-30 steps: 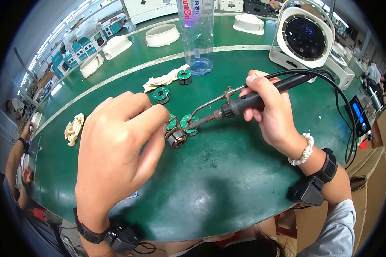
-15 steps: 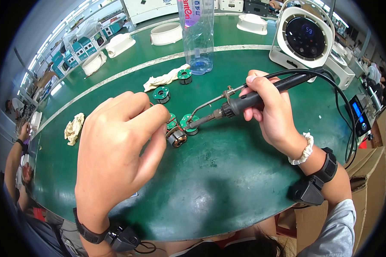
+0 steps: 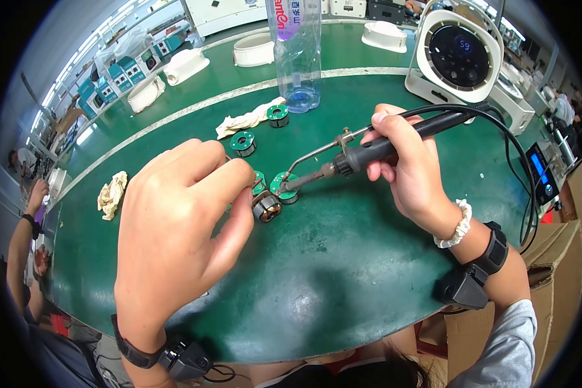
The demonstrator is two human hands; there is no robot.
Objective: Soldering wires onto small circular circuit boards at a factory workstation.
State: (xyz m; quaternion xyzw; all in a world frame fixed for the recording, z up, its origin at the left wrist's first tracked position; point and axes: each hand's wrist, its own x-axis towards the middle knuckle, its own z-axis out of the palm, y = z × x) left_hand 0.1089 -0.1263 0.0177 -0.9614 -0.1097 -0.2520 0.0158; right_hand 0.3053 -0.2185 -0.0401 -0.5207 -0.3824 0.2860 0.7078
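Note:
My right hand (image 3: 404,165) grips a black soldering iron (image 3: 368,155) with a thin metal tube clamped alongside. Its tip touches a green ring-shaped circuit board (image 3: 284,184) at the table's middle. Just left of the tip, my left hand (image 3: 187,207) pinches a thin red wire (image 3: 228,157), its fingertips partly hidden. Close to those fingers a small copper-wound motor part (image 3: 267,209) lies on its side, next to another green board (image 3: 258,183) half covered by the hand. Farther back are two more round boards on black bases, the nearer one (image 3: 242,142) and the farther one (image 3: 278,115).
A clear plastic bottle (image 3: 297,71) stands behind the boards, beside a crumpled cream cloth (image 3: 249,121). Another cloth (image 3: 112,194) lies left. White housings (image 3: 253,50) line the far strip. A white fan-like device (image 3: 460,57) and soldering station (image 3: 542,173) stand right. A co-worker's hand (image 3: 39,194) shows far left.
White housings on the far strip have shifted slightly right. The co-worker's hand at far left has risen a little. My two hands and the soldering iron have barely moved.

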